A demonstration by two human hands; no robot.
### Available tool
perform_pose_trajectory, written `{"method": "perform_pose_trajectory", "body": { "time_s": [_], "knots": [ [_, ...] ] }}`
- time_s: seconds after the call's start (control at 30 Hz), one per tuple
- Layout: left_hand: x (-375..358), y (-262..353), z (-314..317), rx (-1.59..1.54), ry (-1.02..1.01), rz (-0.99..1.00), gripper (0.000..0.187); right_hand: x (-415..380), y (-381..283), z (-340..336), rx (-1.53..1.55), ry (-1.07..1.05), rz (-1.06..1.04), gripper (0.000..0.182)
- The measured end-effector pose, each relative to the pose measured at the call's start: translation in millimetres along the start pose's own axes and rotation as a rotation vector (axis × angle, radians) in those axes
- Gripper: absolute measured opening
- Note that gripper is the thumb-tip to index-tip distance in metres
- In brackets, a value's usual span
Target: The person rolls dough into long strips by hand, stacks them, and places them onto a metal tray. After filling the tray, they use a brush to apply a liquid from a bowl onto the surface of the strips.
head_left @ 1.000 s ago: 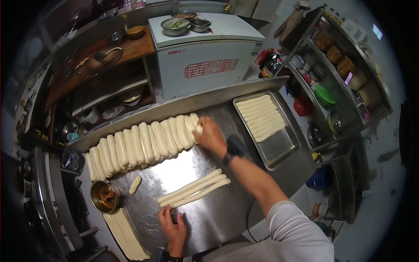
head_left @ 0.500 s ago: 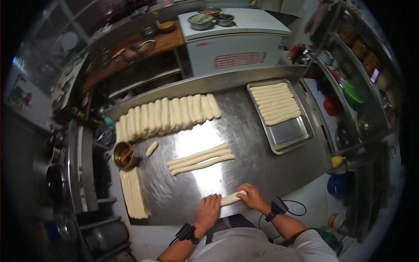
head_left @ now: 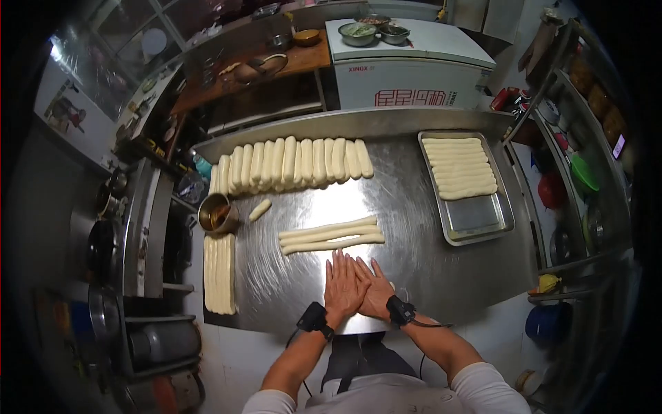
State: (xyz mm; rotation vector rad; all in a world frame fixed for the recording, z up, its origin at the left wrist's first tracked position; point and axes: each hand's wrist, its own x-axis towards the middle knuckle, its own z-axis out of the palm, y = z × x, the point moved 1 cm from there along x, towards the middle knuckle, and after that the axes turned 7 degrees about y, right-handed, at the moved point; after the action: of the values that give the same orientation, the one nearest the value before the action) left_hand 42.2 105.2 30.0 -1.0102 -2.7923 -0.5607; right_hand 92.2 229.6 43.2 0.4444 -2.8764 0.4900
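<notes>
My left hand [head_left: 344,286] and my right hand [head_left: 376,293] lie flat, fingers stretched out, near the front edge of the steel table [head_left: 414,241]. Their inner edges touch and the thumbs overlap. A piece of dough is mostly hidden under them; only a small pale tip [head_left: 392,285] shows beside the right hand. Just beyond my fingertips are three long dough strips [head_left: 329,228], side by side. A thick row of dough rolls [head_left: 289,162] stretches along the back left. At the right, more dough strips [head_left: 458,167] fill the upper part of a metal tray [head_left: 508,207].
A metal pot [head_left: 234,219] with brownish liquid stands at the left, beside a short dough piece [head_left: 261,210]. Below it lie more long dough strips [head_left: 219,276]. A raised steel edge [head_left: 386,119] borders the back. Shelves [head_left: 586,248] stand at the right, a white freezer [head_left: 414,76] behind.
My hands have come together from the two ends of the dough piece and now press flat over it, farther onto the table. The camera view has also shifted.
</notes>
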Motion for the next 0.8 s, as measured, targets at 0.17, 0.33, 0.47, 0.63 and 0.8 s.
{"method": "perform_pose_trajectory", "body": {
  "time_s": [0.17,0.33,0.47,0.63,0.8],
  "knots": [
    [-132,26,-29,-0.106,-0.256,0.033,0.082,-116,-47,-7,0.143,-0.182,0.083,0.090],
    [-59,-2,-18,0.074,-0.031,-0.167,0.078,-36,-11,-17,-0.091,-0.217,0.151,0.096],
    [-39,-34,-26,0.121,-0.146,-0.012,0.067,-44,-1,-20,-0.013,-0.191,0.122,0.099],
    [-141,-4,-56,0.076,-0.321,-0.127,0.074,-122,-22,-17,0.046,-0.260,0.159,0.094],
    [-33,-68,-33,0.244,-0.043,-0.284,0.075,-31,34,-13,-0.083,-0.062,0.277,0.092]
  ]
}}
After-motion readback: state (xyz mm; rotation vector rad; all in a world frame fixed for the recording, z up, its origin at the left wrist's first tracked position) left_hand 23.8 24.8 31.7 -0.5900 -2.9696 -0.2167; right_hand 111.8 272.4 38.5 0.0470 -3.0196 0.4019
